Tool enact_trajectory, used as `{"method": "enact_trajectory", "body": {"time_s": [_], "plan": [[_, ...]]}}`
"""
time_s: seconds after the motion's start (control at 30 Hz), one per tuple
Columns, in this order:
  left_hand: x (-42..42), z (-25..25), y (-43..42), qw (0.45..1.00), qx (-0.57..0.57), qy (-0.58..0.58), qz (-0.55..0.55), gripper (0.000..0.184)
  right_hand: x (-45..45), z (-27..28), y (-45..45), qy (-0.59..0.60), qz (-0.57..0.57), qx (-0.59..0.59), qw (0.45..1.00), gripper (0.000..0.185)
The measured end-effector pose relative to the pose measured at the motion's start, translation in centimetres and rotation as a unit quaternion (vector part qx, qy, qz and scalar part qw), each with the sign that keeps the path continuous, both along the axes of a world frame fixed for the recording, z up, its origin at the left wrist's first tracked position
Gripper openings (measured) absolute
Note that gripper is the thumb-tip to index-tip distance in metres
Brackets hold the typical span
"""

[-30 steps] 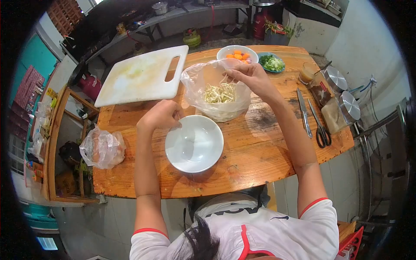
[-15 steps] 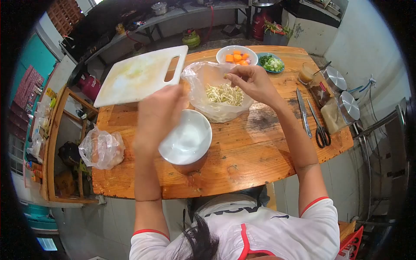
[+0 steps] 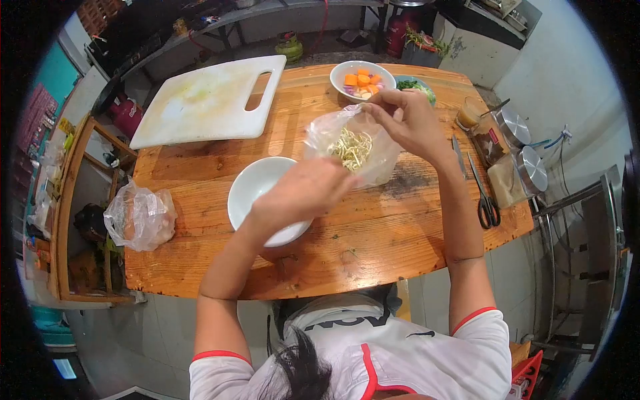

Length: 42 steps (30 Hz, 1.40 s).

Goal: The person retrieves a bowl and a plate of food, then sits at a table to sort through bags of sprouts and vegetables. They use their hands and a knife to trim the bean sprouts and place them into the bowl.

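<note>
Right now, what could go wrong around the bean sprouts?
The plastic bag might tip and scatter bean sprouts, since the right hand seems to pinch it only near its rim. The left hand, extended across the white bowl, could knock it. The right forearm appears close to the knife in this view and might brush it.

A kitchen is indicated: on the brown wooden tabletop (image 3: 373, 243), a white rectangular plastic cutting board (image 3: 200, 100) is laid at the far left corner, orange vegetable chunks (image 3: 362, 80) are held in a white round bowl (image 3: 337, 75) by the far edge, and a clear silver-lidded jar (image 3: 508, 180) is placed near the right edge. Beyond the far edge, a squat green metal gas cylinder (image 3: 289, 48) is seen near a grey counter (image 3: 267, 12).
</note>
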<state>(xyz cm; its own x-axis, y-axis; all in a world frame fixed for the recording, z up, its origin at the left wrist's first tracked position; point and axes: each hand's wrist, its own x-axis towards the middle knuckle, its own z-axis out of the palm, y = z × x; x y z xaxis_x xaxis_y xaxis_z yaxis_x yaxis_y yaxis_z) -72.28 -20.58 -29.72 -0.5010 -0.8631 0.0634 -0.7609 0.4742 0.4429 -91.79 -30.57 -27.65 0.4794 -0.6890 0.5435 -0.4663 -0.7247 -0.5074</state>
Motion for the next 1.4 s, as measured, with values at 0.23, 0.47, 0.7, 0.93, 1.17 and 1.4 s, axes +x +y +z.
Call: {"method": "enact_trajectory", "body": {"time_s": [0.23,0.47,0.7,0.93,1.17,1.4], "plan": [[1.6,-0.6,-3.1,0.894,0.057,0.433,0.101,0.031,2.5,-1.3,1.0,-0.082,0.111,0.004,0.990,0.023],[2.1,0.3,-3.0,0.878,0.074,0.448,0.150,0.041,2.6,-0.9,2.1,-0.020,0.027,-0.004,0.999,0.017],[3.0,-0.2,-3.3,0.855,0.034,0.488,0.172,0.041,3.0,-0.7,2.8,0.047,0.020,-0.051,0.997,0.015],[3.0,0.4,-3.2,0.878,-0.001,0.457,0.142,0.045,3.5,-1.2,3.3,-0.013,0.060,-0.094,0.994,0.009],[9.5,4.7,1.8,0.889,-0.292,0.215,0.281,0.036,2.9,1.7,4.7,-0.010,0.029,-0.086,0.996,0.010],[24.3,1.8,12.8,0.748,-0.338,-0.265,0.506,0.056,1.9,3.5,8.7,-0.095,0.166,0.142,0.971,0.013]]}}
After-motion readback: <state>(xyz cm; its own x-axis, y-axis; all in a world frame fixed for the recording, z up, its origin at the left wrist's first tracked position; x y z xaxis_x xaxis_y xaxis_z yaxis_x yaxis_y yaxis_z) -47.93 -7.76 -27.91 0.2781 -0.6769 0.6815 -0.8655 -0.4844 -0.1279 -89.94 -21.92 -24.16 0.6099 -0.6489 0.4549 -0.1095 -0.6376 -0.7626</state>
